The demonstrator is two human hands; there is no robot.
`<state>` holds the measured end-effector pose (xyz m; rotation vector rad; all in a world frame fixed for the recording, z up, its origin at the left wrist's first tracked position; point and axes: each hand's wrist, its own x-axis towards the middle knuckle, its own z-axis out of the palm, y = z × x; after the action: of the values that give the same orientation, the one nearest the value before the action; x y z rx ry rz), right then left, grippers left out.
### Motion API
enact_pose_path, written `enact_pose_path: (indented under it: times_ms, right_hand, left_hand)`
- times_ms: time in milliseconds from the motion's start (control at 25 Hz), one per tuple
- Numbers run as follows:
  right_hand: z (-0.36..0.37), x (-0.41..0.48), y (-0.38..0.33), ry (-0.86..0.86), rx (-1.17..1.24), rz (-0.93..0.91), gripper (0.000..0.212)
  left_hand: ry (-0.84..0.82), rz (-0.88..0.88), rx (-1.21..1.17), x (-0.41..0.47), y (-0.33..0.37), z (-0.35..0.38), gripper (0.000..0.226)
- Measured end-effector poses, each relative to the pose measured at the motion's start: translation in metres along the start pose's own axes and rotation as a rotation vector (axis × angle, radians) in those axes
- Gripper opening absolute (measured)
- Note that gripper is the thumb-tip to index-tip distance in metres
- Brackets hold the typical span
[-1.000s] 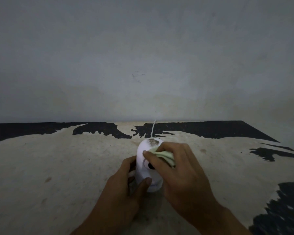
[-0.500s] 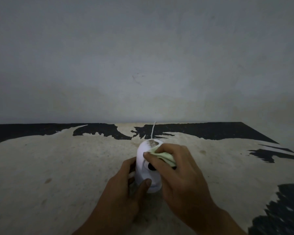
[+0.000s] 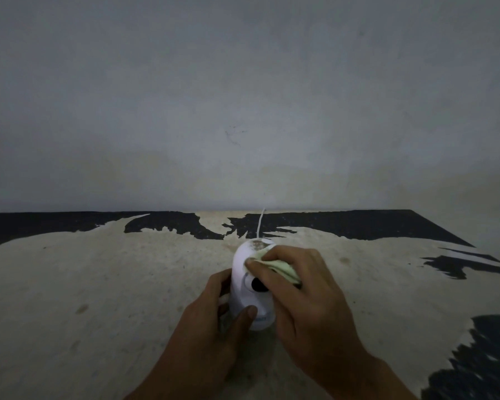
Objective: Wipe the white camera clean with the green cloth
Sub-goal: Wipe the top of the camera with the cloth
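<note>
Dirt is the thing that decides my next stroke: a brownish patch sits on the far top of the white camera (image 3: 250, 281), just beyond my right fingertips (image 3: 250, 263), so the cloth has to travel away from me and a little upward. The camera stands upright near the middle of the table (image 3: 98, 284), between my two hands, with its long axis vertical and its dark round lens (image 3: 257, 284) turned toward me. My right hand (image 3: 306, 295) is the nearer one to the patch; it is closed on the green cloth (image 3: 280, 268), which is bunched under the fingers and pressed against the upper right side of the camera. My left hand (image 3: 211, 321) is wrapped around the lower left side, thumb on the front near the base, holding the body steady. The shell looks like smooth hard plastic, rounded like an egg, so I think it may slip or turn if I push too hard on one side. The cloth looks soft and thin, pale green, folded in a few layers. A thin white cable (image 3: 261, 223) runs from behind the camera toward the far edge of the table. The table surface is pale and rough, with black torn-looking areas at the far edge and at the right.
</note>
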<state>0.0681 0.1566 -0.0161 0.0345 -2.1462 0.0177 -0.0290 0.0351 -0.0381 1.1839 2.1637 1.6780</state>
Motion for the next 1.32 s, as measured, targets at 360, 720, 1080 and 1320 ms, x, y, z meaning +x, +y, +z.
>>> enact_pose_path:
  times_ms: [360,720,1080,1320]
  right_hand:
    - [0.001,0.002,0.019,0.058,0.115,0.361,0.041]
    - [0.004,0.003,0.023,-0.001,0.126,0.414,0.047]
    - [0.012,0.004,0.029,-0.017,0.181,0.427,0.038]
    - [0.014,0.015,0.022,0.014,0.274,0.373,0.041]
  left_hand:
    - [-0.033,0.039,-0.013,-0.002,0.002,-0.002,0.051]
    - [-0.036,0.034,0.009,-0.001,0.003,-0.002,0.056]
    - [-0.031,0.045,-0.001,-0.003,0.004,-0.002,0.053]
    - [-0.033,-0.006,-0.004,0.000,0.004,-0.001,0.061]
